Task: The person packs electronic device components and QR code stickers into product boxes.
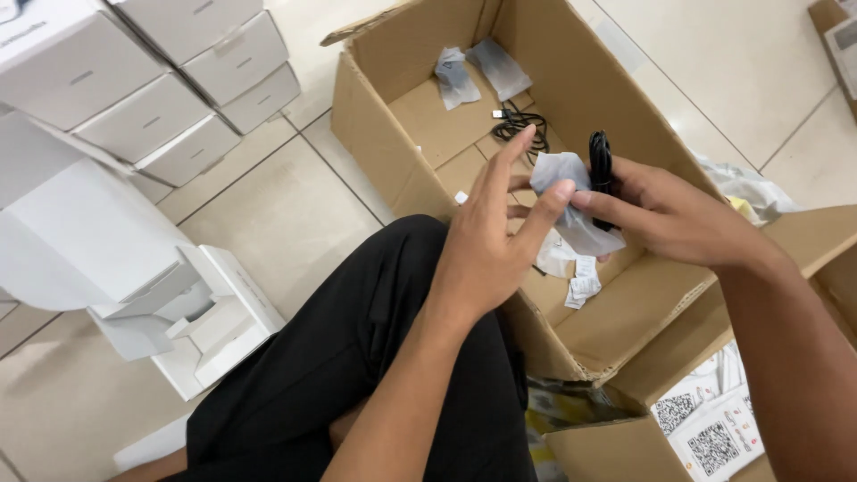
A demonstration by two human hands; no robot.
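Over the carton (571,98), at 1 o'clock, the right hand (669,214) grips a coiled black cable (601,165) while the left hand (486,241), fingers spread, pinches its plastic bag (571,192). The thin bag might tear, or the coil slip loose.

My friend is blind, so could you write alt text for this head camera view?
Over an open cardboard box, the right hand holds a coiled black cable and its crumpled plastic wrapper, which the left hand pinches. Another black cable lies inside; white boxes are stacked alongside.
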